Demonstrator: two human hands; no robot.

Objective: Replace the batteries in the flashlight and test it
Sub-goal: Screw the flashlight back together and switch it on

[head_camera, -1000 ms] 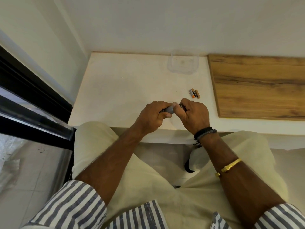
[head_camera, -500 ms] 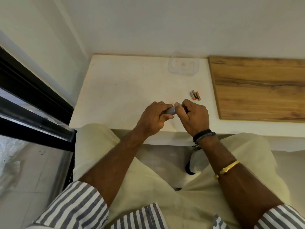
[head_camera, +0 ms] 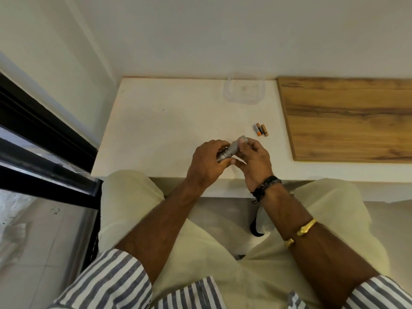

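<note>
The flashlight (head_camera: pixel 231 150) was a small grey metal cylinder with ridged rings near its lower end, and it was held tilted above the near edge of the white table (head_camera: pixel 156 121), its far end pointing up and to the right. The left hand (head_camera: pixel 207 163) was wrapped around its lower part, fingers closed on the body. The right hand (head_camera: pixel 254 157) pinched the upper end between thumb and fingertips, with the other fingers loosely curled. A little beyond the right hand, three batteries (head_camera: pixel 260 130) lay side by side on the table, touching one another, orange and black with gold ends. Farther back stood a clear plastic tub (head_camera: pixel 244 91) against the wall, and a wooden board (head_camera: pixel 347 117) lay to its right.
</note>
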